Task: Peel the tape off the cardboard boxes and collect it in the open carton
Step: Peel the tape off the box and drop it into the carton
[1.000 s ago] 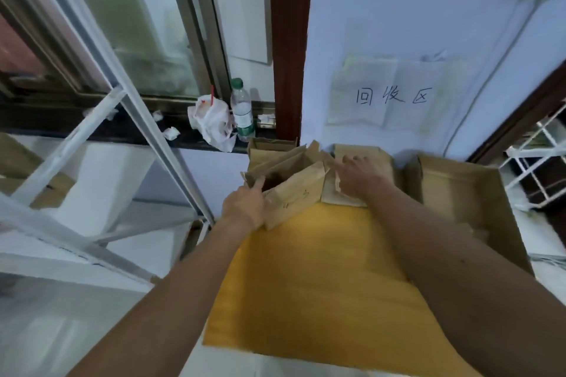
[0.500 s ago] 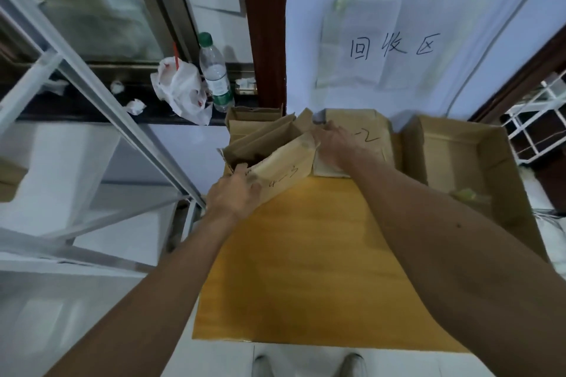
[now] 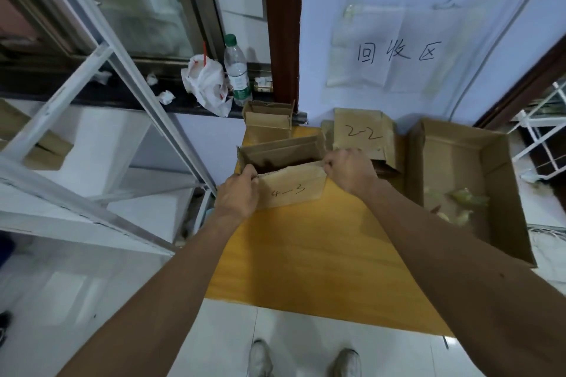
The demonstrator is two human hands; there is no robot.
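Note:
A small open cardboard box marked "4-3" point(image 3: 291, 190) stands on the yellow table point(image 3: 306, 254). My left hand point(image 3: 237, 197) grips its left front corner. My right hand point(image 3: 349, 171) pinches the top edge at its right front corner. Behind it lies a flattened box marked "2-2" point(image 3: 361, 131), and another small open box point(image 3: 268, 121) stands at the table's far left. The large open carton point(image 3: 496, 162) sits at the right with several crumpled pieces of yellowish tape point(image 3: 462, 202) inside.
A window sill at the back left holds a water bottle point(image 3: 236, 70) and a white plastic bag point(image 3: 203, 82). A white metal frame point(image 3: 92, 95) stands left of the table. A paper sign point(image 3: 395, 52) hangs on the wall. My shoes point(image 3: 303, 360) show below the table's near edge.
The "4-3" box has been drawn nearer and turned square to me. My right hand left the "2-2" box and took the "4-3" box's right corner. The view tilted down.

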